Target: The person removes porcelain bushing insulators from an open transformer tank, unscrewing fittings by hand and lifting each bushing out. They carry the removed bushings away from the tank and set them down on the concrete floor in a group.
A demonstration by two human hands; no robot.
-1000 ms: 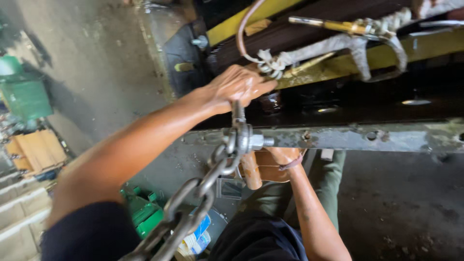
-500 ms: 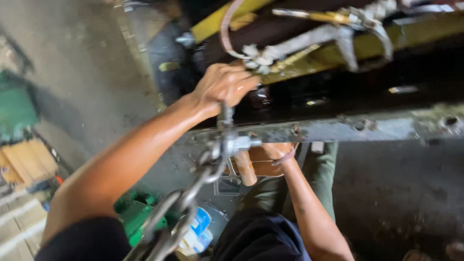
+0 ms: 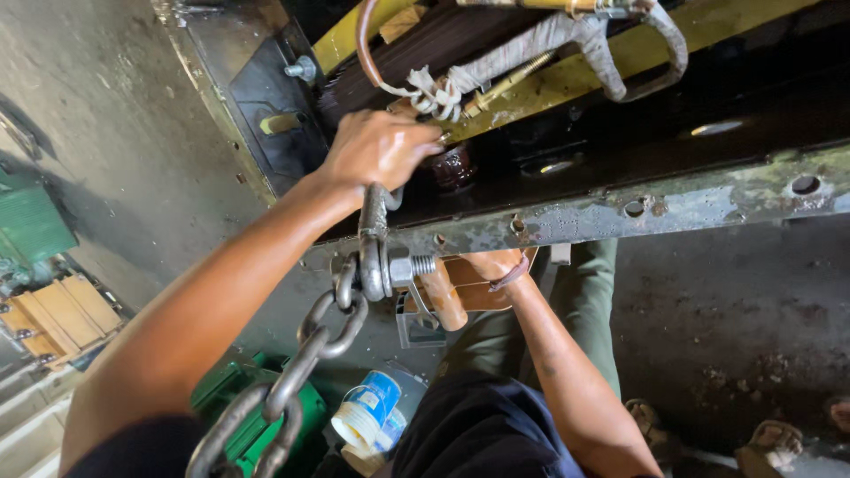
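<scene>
Dull grey steel on the chain (image 3: 292, 389), links smooth and worn. The shackle (image 3: 374, 239) is matt metal too. The steel rail (image 3: 673, 199) shows flaking paint and rust. Frayed cloth tape wraps the cable (image 3: 567, 40) at upper centre. Glossy plastic tub (image 3: 367, 412), rough concrete floor (image 3: 735, 301).

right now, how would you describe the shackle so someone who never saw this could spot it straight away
Find the long rusty steel rail with round holes that crosses the picture. At its left end the left hand grips the top of the shackle, a grey steel loop with a threaded bolt sticking out sideways. Unlike the chain links hanging below it, it has that bolt.
</scene>
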